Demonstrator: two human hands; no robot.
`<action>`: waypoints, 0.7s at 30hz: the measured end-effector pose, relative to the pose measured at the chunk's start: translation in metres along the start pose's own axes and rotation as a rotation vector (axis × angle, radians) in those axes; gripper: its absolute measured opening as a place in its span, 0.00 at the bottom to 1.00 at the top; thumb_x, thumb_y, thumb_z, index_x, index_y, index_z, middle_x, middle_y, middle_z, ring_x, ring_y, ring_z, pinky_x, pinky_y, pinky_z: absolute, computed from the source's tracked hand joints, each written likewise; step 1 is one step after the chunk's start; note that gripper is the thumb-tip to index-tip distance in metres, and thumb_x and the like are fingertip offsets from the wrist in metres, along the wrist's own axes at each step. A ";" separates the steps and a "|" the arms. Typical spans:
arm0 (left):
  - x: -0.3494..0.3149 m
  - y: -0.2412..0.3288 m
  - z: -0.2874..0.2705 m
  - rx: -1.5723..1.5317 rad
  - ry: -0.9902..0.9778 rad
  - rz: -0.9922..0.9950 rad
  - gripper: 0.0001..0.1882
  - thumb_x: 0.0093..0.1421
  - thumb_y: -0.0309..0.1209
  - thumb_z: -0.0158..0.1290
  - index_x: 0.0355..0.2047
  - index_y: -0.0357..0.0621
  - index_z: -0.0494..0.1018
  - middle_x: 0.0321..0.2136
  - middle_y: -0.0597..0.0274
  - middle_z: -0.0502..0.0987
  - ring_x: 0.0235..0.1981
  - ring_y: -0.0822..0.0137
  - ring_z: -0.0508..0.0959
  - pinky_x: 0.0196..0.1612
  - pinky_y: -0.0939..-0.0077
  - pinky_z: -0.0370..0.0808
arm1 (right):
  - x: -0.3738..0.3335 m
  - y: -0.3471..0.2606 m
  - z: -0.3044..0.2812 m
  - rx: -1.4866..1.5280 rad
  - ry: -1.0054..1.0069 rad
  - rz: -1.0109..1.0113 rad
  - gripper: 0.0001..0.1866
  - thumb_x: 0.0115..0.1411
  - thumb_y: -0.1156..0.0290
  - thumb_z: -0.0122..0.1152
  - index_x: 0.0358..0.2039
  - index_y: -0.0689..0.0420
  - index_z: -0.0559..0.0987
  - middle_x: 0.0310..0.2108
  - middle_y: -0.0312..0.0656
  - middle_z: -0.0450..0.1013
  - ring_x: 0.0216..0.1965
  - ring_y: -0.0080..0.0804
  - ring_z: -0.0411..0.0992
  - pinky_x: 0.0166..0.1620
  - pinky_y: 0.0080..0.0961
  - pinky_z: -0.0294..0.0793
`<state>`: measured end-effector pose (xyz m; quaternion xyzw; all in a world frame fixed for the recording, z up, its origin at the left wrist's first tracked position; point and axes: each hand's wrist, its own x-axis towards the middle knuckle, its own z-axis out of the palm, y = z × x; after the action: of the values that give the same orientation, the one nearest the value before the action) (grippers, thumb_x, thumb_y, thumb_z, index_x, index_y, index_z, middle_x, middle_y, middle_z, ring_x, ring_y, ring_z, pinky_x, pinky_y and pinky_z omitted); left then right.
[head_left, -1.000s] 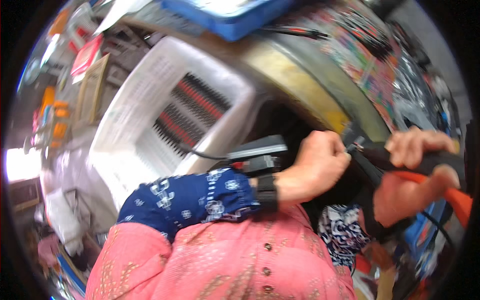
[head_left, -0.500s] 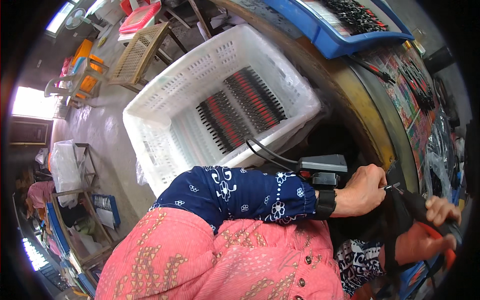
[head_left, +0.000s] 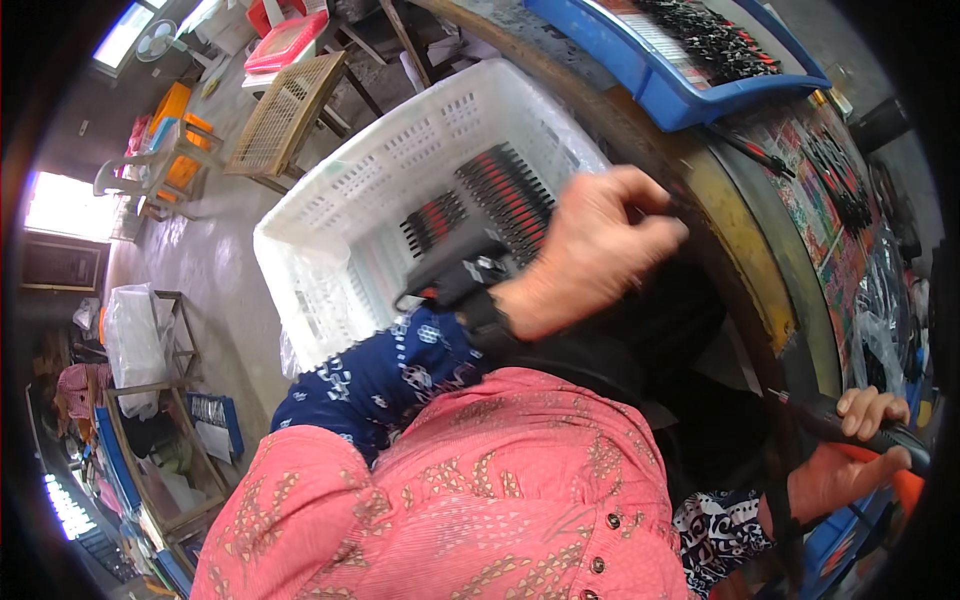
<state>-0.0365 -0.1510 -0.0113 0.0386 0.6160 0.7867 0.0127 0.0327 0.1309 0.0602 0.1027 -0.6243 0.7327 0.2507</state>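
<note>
1. The left hand [head_left: 590, 250], blurred, hangs right of centre in the frame with its fingers bent and a gap between thumb and forefinger; whether it holds anything small, I cannot tell.
2. The right hand [head_left: 835, 482], at the lower right, is wrapped around a black tool [head_left: 818, 418] with an orange part under the grip; its thin metal tip points to the left of the frame.
3. A black box [head_left: 455, 268] sits on the left wrist, beside a dark strap [head_left: 487, 322] and a navy flowered sleeve [head_left: 385, 375]. A pink shirt [head_left: 480, 470] fills the bottom centre.
4. Beyond the left wrist, in the upper middle, a white crate [head_left: 400, 140] holds black-and-red pieces [head_left: 505, 190] in two rows; the box and wrist hide part of them.
5. The table [head_left: 742, 215], its edge yellowed, curves down the right side. A loose piece [head_left: 755, 150] and a dark bunch [head_left: 838, 178] lie on it, with clear plastic [head_left: 880, 300] lower down.
6. At the upper right, a blue tray [head_left: 660, 88] carries a heap of similar pieces.
7. Farther off, at the upper left, are a mesh rack [head_left: 285, 110], a chair [head_left: 165, 155] and a fan [head_left: 157, 40].
</note>
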 end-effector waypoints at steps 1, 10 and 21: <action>0.004 0.002 -0.013 0.042 0.050 0.094 0.06 0.52 0.22 0.55 0.31 0.33 0.73 0.24 0.64 0.75 0.23 0.78 0.73 0.26 0.84 0.71 | 0.000 0.003 0.001 0.009 0.005 0.008 0.30 0.53 0.41 0.56 0.36 0.59 0.68 0.21 0.31 0.58 0.23 0.20 0.59 0.32 0.21 0.60; 0.034 -0.018 -0.127 0.151 0.567 0.080 0.16 0.52 0.21 0.54 0.42 0.39 0.65 0.22 0.62 0.74 0.17 0.74 0.74 0.19 0.81 0.74 | 0.010 0.028 -0.007 0.162 -0.060 0.166 0.26 0.57 0.44 0.53 0.35 0.57 0.66 0.21 0.33 0.59 0.22 0.21 0.61 0.32 0.22 0.62; 0.020 -0.140 -0.270 -0.167 0.935 -0.247 0.04 0.54 0.15 0.45 0.31 0.27 0.67 0.27 0.46 0.73 0.28 0.53 0.77 0.33 0.58 0.79 | 0.015 0.046 -0.023 0.298 -0.090 0.309 0.23 0.58 0.48 0.54 0.36 0.57 0.65 0.20 0.32 0.58 0.21 0.20 0.59 0.30 0.20 0.62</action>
<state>-0.0805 -0.3774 -0.2107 -0.3933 0.4903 0.7592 -0.1692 0.0011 0.1523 0.0223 0.0744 -0.5280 0.8413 0.0890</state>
